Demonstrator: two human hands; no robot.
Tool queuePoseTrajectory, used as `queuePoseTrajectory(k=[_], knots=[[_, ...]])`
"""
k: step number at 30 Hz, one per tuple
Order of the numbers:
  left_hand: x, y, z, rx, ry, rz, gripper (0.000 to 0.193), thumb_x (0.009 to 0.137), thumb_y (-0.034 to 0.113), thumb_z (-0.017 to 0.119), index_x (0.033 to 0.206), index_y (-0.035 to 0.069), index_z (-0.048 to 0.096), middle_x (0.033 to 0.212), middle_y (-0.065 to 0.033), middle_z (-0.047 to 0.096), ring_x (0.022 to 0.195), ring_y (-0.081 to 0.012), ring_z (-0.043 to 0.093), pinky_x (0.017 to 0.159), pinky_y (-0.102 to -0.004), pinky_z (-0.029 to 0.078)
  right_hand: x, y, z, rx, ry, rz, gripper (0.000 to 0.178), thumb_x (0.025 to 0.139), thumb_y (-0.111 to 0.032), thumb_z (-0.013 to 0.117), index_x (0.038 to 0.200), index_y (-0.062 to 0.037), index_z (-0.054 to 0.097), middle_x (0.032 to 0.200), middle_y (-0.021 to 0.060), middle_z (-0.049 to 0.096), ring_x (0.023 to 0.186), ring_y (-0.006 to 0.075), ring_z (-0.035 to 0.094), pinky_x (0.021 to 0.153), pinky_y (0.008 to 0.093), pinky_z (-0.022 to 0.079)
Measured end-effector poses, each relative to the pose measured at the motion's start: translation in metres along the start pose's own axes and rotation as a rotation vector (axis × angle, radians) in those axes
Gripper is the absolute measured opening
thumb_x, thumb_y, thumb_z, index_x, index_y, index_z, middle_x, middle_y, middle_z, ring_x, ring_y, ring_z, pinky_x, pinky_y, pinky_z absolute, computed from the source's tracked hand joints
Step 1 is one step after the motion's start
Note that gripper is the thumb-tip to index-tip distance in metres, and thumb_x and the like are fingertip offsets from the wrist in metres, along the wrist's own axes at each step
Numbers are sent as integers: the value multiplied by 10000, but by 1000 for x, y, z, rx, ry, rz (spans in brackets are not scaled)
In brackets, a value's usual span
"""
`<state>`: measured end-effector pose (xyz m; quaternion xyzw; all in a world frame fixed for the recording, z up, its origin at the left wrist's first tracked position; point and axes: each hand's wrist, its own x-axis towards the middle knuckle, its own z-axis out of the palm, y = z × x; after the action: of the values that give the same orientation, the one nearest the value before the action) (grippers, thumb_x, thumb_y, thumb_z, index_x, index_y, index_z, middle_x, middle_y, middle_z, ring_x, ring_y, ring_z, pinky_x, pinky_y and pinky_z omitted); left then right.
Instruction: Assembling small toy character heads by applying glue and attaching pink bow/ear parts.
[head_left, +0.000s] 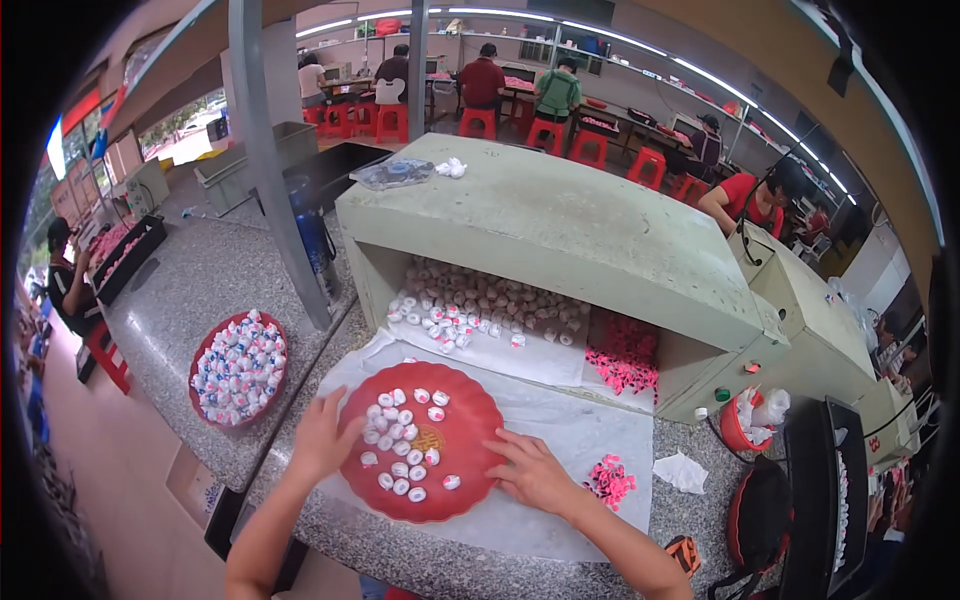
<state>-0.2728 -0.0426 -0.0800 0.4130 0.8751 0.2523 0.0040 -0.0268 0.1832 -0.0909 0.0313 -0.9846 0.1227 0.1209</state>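
Note:
A round red plate (465, 405) with a scalloped rim lies on white paper, at an angle in front of me. Several small white round pieces (385, 425) with printed marks are gathered mostly on its left half. My left hand (322, 437) is at the plate's left rim, fingers apart and thumb reaching over the edge. On the opposite side, the spread fingers of my right hand (532, 470) rest on the rim. Neither hand has a white piece in it. Close to my right hand sits a small heap of pink and black pieces (609, 481).
A pale green box-like machine (560, 230) stands behind the plate; its opening holds many white pieces (480, 300) and a pink heap (625, 355). A full red basket (240, 370) is at left. A red cup (742, 420) and black bag (762, 515) stand at right. Other people sit farther off.

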Motion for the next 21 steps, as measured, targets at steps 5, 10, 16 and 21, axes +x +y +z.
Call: queuePoseTrajectory(k=[5,10,16,21], knots=[[-66,-7,-2,-629,-182,-388,526,849,207,556,1297,27,346,1009,-159,574,776,-189,604,638,-308,491,6,-39,-31,265,93,-180,187,698,-58,643,879,-87,602,1031,10,585,1026,200,532,767,281,491],[-48,5,-7,-908,-340,-427,540,847,115,538,1332,36,313,933,-113,609,790,-147,597,674,-285,502,1,-44,-81,309,71,-98,152,736,-78,632,884,-76,596,911,46,590,901,242,557,745,329,487],[195,43,-37,-948,-298,-286,211,781,91,440,766,-63,584,714,-168,613,575,-263,626,545,-334,529,103,45,-128,220,288,42,191,788,-143,603,933,-19,583,911,110,597,818,284,554,726,346,447],[193,26,19,-973,-423,-379,284,817,170,449,898,-72,575,718,-152,617,562,-263,618,495,-330,517,85,32,-115,251,266,165,177,813,-166,556,935,-43,592,886,101,583,878,274,522,776,365,421]])
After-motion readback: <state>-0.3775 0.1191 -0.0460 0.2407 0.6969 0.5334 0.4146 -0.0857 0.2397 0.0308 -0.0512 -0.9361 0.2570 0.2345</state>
